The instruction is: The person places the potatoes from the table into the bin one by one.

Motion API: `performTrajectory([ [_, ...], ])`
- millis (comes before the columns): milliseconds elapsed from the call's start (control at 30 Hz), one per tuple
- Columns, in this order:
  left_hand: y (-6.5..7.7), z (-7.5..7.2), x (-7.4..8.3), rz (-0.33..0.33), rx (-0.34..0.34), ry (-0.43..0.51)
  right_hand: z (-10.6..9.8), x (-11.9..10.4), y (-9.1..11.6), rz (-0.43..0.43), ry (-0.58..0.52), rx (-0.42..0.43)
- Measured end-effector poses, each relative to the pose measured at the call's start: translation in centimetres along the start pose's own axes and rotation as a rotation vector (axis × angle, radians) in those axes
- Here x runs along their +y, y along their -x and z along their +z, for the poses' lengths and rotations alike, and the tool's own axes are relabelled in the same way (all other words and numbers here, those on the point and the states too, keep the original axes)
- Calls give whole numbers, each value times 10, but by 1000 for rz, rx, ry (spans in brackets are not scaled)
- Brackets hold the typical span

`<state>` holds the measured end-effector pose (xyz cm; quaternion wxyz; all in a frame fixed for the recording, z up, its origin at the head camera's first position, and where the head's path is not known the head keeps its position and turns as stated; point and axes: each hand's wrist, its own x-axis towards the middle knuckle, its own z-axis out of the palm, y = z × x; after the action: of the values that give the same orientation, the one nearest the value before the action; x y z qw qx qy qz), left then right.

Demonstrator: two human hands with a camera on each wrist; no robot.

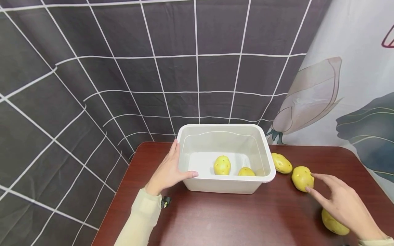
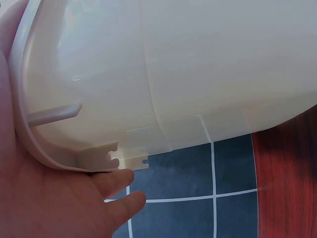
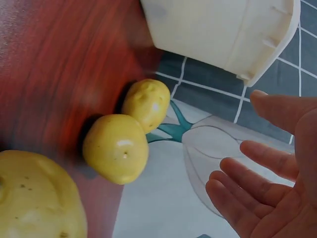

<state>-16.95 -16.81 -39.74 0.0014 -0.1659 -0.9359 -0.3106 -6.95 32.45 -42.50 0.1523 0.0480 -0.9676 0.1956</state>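
Observation:
My left hand (image 1: 169, 171) holds the front left corner of a white plastic bin (image 1: 221, 186), its thumb lying over the front rim and the other fingers along the left side. Two yellow potatoes, one whole in view (image 1: 222, 165) and one partly hidden by the front wall (image 1: 246, 171), lie inside. Right of the bin, my right hand (image 1: 341, 198) hovers with spread fingers near a round potato (image 1: 302, 179). The right wrist view shows this hand apart from that potato (image 3: 116, 148), with nothing held. Another potato (image 1: 333, 223) lies partly hidden beneath the hand.
One more potato (image 1: 281, 163) lies between the bin's right side and the round potato. All stand on a dark red wooden table (image 1: 221, 215). Behind it hang a dark cloth with white grid lines (image 1: 172, 75) and a pale flowered cloth (image 1: 360, 82).

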Motion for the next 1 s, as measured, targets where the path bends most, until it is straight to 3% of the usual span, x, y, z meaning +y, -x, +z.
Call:
performTrajectory([
  [367,1,0,0,4,7,-5,3,10,8,52,23,-13],
  [1000,0,1,-1,-5,-3,-17,15,31,16,208,113,-141],
])
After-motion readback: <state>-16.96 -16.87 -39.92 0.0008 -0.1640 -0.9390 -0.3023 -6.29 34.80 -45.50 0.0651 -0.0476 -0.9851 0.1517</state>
